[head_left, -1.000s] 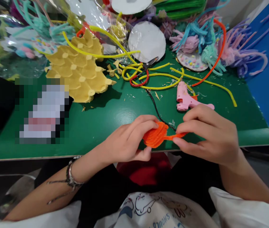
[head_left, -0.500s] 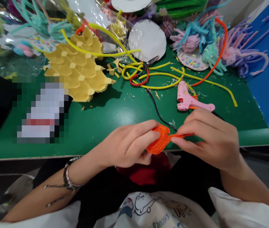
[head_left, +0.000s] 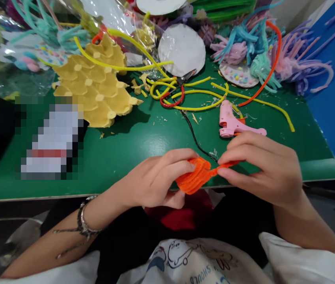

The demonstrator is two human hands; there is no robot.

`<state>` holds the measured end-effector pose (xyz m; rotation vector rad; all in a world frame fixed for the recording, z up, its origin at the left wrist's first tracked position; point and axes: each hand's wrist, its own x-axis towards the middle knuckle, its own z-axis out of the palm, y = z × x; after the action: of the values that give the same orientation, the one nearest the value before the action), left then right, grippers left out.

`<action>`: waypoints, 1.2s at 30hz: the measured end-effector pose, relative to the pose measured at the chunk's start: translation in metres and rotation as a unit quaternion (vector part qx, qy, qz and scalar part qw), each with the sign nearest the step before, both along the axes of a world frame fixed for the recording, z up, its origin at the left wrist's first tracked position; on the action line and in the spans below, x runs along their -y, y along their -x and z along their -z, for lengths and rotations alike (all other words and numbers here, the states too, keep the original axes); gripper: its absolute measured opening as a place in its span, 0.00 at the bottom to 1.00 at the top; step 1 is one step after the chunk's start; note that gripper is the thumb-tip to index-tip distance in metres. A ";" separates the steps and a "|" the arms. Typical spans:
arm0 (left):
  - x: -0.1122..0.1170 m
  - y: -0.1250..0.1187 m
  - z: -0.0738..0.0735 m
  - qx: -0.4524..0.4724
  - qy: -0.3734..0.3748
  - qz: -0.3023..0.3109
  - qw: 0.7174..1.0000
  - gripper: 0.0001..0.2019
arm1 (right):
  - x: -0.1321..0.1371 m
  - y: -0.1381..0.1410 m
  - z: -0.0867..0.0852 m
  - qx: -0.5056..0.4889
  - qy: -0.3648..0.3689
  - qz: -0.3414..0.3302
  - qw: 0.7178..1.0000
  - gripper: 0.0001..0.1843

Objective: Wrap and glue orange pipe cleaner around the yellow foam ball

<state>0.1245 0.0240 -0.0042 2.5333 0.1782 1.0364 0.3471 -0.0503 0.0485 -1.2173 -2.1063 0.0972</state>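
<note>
Orange coil [head_left: 191, 180] | left fingers [head_left: 177, 170] clasp it | right fingers [head_left: 244, 153] pinch tail [head_left: 214, 172] | glue gun [head_left: 229, 118] just beyond

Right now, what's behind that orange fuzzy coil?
Beyond the orange coil: green table, black cord and pink glue gun. Whatever the coil and left-hand fingers cover can't be seen.

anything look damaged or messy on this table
Yes: the yellow egg-carton piece at left has a ragged, torn-looking edge, and small scraps litter the green table. The scissors lie among looped yellow stems, which looks untidy.
</note>
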 end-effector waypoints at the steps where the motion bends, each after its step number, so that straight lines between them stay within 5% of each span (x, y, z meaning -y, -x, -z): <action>1: 0.000 0.000 0.000 -0.002 -0.004 -0.003 1.000 0.20 | -0.001 -0.001 0.001 0.005 -0.002 0.000 1.000 0.07; 20: 0.006 0.002 -0.005 -0.005 -0.011 0.016 1.000 0.16 | -0.004 0.007 0.009 -0.014 -0.007 -0.019 1.000 0.15; 30: 0.009 -0.009 0.005 0.042 0.227 0.122 0.965 0.20 | -0.005 0.009 0.013 -0.028 -0.050 -0.019 0.998 0.13; 36: 0.015 -0.006 0.001 0.012 0.307 0.113 0.945 0.10 | -0.002 0.013 0.018 -0.005 -0.074 -0.032 0.997 0.10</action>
<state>0.1305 0.0093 -0.0049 1.9216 0.1669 0.7681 0.3338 -0.0484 0.0310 -1.0604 -2.1042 -0.0253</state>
